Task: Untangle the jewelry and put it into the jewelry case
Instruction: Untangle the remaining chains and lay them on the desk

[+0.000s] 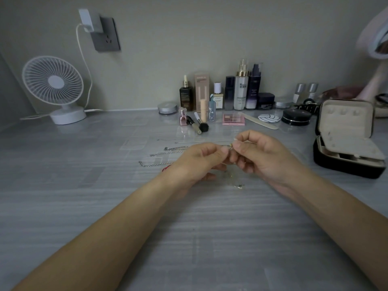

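Note:
My left hand and my right hand meet above the middle of the grey table, fingertips pinching a thin gold necklace with a small bead between them. Its fine chain hangs down to the table below my hands. Several silver chains lie stretched out on the table to the left, partly hidden behind my left hand. The black jewelry case stands open at the right, its beige lining and compartments showing.
Cosmetic bottles, brushes, a pink palette, a nail file and compacts line the back of the table. A white fan stands back left under a wall socket. A mirror stands at far right.

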